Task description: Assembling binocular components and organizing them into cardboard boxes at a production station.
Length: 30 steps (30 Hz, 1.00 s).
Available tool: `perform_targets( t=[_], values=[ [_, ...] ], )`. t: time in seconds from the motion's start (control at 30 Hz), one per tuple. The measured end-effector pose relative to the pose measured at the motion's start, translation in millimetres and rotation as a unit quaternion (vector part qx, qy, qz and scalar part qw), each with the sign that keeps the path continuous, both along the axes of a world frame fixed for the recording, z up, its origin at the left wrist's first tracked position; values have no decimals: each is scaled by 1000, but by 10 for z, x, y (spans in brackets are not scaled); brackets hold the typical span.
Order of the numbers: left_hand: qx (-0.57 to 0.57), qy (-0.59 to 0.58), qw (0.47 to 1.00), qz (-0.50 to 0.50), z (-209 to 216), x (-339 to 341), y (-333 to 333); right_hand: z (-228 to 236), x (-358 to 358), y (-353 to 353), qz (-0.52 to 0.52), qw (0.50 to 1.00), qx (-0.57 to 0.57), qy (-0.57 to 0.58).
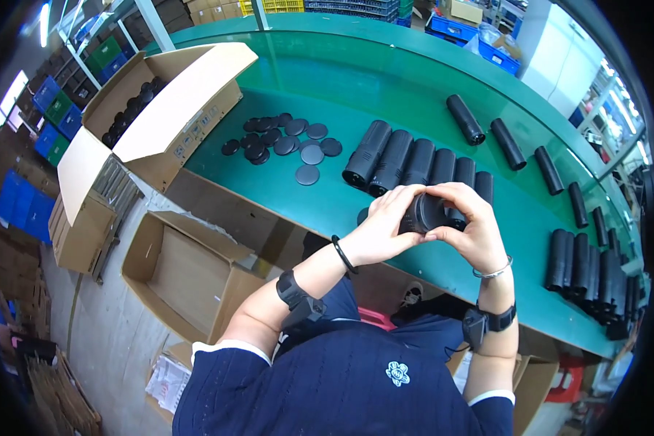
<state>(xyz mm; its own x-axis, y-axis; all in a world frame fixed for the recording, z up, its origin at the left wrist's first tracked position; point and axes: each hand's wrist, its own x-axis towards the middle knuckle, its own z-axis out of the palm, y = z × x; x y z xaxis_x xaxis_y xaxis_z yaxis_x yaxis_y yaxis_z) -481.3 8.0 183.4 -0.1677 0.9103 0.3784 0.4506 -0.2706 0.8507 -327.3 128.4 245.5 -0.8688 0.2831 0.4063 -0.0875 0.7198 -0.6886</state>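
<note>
Left hand (pixel 385 229) and right hand (pixel 471 218) grip a black tube (pixel 427 212) by the near edge of the table (pixel 269 182); turning it carelessly could knock other tubes (pixel 417 161) just beyond.

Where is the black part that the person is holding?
In the head view, just right of centre, the black part is between the left hand and right hand, nearer the person than the row of black cylinders.

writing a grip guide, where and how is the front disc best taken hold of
Probably by opposite sides of its rim, from above and the near side: the front disc lies flat and looks thin, with bare table toward the person and other discs behind it.
</note>
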Motion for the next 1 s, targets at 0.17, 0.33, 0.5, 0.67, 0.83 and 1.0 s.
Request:
perform_targets(
  t=[0.17, 0.33, 0.5, 0.67, 0.83, 1.0],
  values=[
    [-9, 96, 995, 19, 82, 127, -19, -49, 155, -29, -24, 999, -30, -13],
    [2, 106, 993, 45, -48, 179, 67, -118, 155, -47, -60, 998, 10, 25],
    [5, 107, 992, 63, -49, 217, 80, -94, 182, -66, -79, 997, 16, 7],
    [10, 94, 991, 95, -80, 304, 70, -63, 192, -131, -86, 996, 35, 6],
    [21, 92, 990, 106, -82, 339, 47, -24, 214, -204, -108, 989, 100, -7],
    [32, 80, 991, 103, -73, 294, 25, 8, 171, -248, -112, 986, 125, -12]
  ],
)
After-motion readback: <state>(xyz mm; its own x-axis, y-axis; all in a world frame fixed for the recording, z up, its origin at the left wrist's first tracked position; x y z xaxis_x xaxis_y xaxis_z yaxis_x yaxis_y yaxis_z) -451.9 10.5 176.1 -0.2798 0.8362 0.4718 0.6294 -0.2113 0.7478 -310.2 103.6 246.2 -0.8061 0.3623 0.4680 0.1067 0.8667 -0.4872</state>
